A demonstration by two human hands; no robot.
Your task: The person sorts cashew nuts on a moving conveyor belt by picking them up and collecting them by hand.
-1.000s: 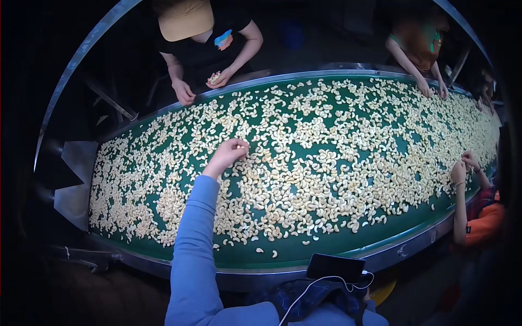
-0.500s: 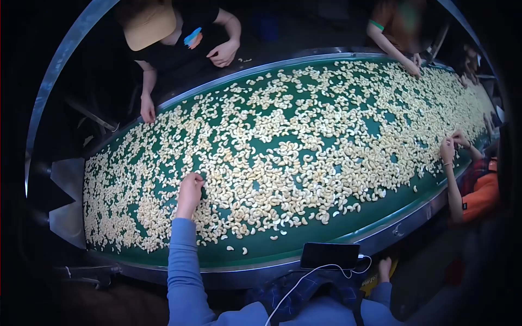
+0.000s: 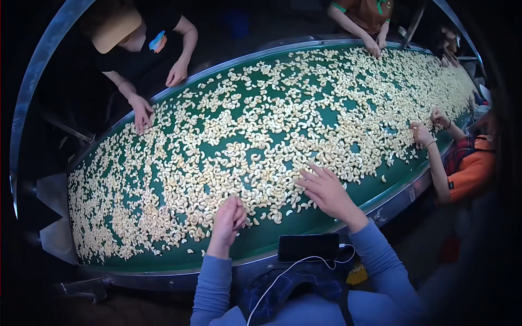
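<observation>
Pale cashew nuts [image 3: 261, 138] lie scattered over a long green conveyor belt [image 3: 255, 240]. Near the belt's front edge, my left hand [image 3: 227, 221] is closed, its fingers curled inward; whatever may be inside the grip is hidden. To its right, my right hand [image 3: 330, 196] reaches over the belt with fingers spread, the fingertips at the edge of the cashews. I cannot tell whether those fingertips touch any nuts.
A phone [image 3: 308, 248] with a white cable sits at the front rim. Across the belt, a co-worker's hand [image 3: 142, 113] is over the nuts; another co-worker's hand [image 3: 373, 46] is further right. An orange-sleeved person [image 3: 470, 176] works on my side. Metal guides [image 3: 57, 242] stand at left.
My left hand has drawn back toward the front rim and to the right. My right hand has come up from below the rim over the belt. The whole view has shifted.
</observation>
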